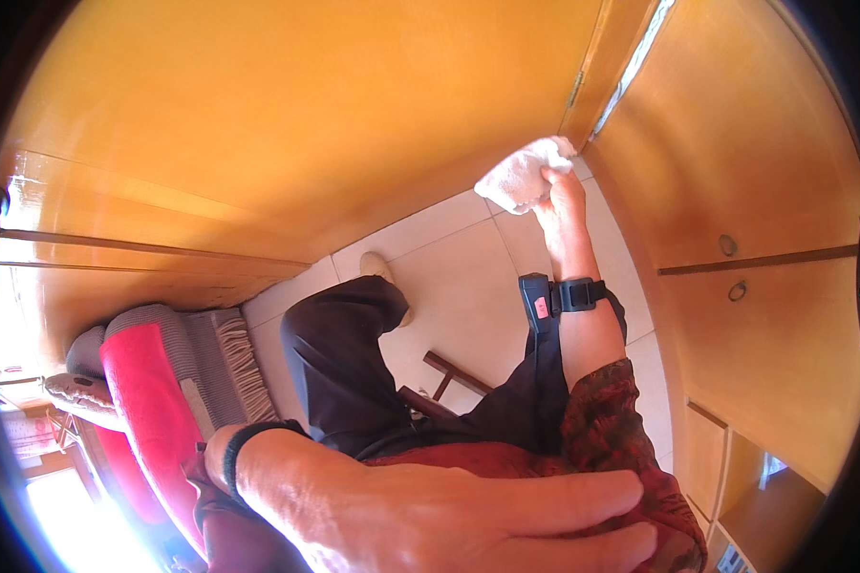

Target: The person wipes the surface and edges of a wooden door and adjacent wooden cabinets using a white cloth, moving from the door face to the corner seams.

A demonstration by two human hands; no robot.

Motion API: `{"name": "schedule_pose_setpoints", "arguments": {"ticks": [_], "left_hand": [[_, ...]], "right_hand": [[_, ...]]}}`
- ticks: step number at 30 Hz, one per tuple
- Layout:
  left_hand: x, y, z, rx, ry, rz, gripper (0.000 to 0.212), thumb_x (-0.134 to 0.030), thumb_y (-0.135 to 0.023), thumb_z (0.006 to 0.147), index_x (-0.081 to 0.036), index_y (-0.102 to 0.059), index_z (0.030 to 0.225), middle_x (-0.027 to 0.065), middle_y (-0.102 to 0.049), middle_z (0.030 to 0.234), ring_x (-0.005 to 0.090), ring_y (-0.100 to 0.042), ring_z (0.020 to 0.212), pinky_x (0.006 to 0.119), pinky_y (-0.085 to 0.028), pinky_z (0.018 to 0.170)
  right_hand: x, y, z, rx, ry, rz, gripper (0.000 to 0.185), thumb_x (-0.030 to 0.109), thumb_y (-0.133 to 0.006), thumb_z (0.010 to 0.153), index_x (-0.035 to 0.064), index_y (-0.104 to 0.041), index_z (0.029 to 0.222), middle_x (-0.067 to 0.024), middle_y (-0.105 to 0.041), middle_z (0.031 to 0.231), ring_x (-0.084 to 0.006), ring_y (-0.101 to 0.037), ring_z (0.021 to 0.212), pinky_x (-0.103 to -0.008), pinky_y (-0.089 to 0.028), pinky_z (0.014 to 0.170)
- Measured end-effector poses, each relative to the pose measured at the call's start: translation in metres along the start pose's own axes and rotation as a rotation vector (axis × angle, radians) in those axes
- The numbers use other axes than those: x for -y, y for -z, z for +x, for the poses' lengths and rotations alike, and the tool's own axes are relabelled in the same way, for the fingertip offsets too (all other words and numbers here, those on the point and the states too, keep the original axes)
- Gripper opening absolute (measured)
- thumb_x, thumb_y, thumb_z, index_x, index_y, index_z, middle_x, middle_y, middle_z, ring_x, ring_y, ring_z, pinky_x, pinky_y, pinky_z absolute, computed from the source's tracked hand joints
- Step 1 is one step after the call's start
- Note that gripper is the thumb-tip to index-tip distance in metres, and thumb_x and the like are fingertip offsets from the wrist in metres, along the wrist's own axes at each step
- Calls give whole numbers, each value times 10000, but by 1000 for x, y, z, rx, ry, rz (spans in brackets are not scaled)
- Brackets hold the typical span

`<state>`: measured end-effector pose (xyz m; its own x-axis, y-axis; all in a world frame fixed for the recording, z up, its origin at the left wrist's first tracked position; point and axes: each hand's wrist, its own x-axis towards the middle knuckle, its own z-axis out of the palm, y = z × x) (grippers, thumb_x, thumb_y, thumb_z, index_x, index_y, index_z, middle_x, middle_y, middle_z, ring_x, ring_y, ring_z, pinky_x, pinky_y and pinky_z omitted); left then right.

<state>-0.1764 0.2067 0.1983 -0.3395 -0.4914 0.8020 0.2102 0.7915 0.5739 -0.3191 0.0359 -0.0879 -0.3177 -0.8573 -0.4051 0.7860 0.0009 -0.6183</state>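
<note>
My right hand (565, 195) is stretched forward and grips a white cloth (523, 177) near the lower edge of a varnished wooden door panel (373, 107). A black strap with a small device (537, 304) is around that wrist. Close to the camera, my left hand (430, 512) lies across the bottom of the view, fingers extended towards the right and slightly apart, with a dark band on its wrist. Nothing shows in its grasp; its palm side is hidden. Below it are my red patterned top and dark trousers (344, 358).
A wooden cabinet (760, 193) with ring pulls stands at the right, open shelves (774, 494) below. A dark wooden stool (459, 372) is between my legs on the tiled floor (444, 286). At left lie a grey fringed blanket (215, 358) and a pink cloth (147, 387).
</note>
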Motion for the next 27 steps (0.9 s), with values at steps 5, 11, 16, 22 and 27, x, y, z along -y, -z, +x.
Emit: {"name": "schedule_pose_setpoints", "arguments": {"ticks": [5,11,16,22,27], "left_hand": [[5,-18,-5,30,18,-78,142,-138,-640,741,-114,-665,878,59,-619,931,202,-587,648,348,-501,616],[-7,-21,-7,-24,98,-487,187,-70,-548,827,19,-626,973,186,-602,977,275,-594,737,375,-461,701],[-3,25,2,440,267,-929,272,-163,-475,901,-9,-572,1103,242,-587,1064,361,-551,1029,442,-387,856],[-20,-8,-17,344,226,-1390,536,-387,-271,950,-6,-380,1310,335,-465,1189,487,-359,1192,533,-242,953],[-32,-18,-28,713,548,-1355,528,-353,-273,947,29,-403,1288,364,-434,1205,522,-327,1198,550,-238,950]], "right_hand": [[20,-11,-4,25,50,-45,379,-27,-401,847,-1,-408,1225,-144,-509,1151,-258,-536,1048,-420,-476,870],[20,1,-2,42,94,-5,357,-19,-389,855,-14,-407,1212,-151,-511,1149,-261,-545,1043,-416,-484,869],[19,4,-3,42,129,13,372,-32,-382,824,-12,-422,1193,-142,-526,1123,-261,-560,1016,-412,-491,848],[23,10,-10,48,123,11,380,-28,-390,826,-1,-414,1205,-134,-524,1127,-263,-560,1011,-418,-488,844],[22,8,-21,44,170,45,360,-23,-390,829,-4,-430,1186,-116,-529,1114,-249,-560,1004,-394,-480,848]]}}
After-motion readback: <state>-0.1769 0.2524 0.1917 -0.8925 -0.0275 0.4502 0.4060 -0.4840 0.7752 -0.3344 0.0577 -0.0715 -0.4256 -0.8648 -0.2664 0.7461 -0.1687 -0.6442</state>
